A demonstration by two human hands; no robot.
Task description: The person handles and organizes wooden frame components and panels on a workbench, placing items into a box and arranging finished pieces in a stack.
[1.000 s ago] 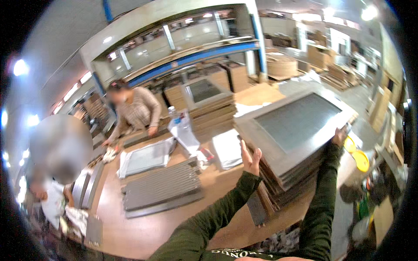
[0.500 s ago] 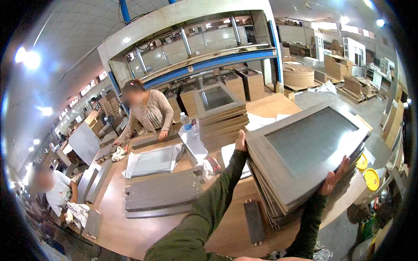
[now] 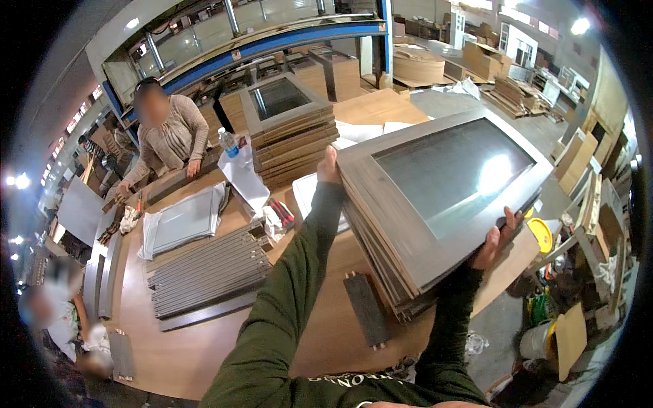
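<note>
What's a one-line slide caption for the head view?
Left hand and right hand grip a stack of grey glazed frames over a wooden workbench.

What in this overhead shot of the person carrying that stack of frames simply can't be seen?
All in the head view:
- Left hand: fingers hidden behind the stack of grey frames.
- Right hand: palm hidden under the stack's edge.
- Stack's underside and frame count: edges blur together.
- Water bottle label: too small.
</note>
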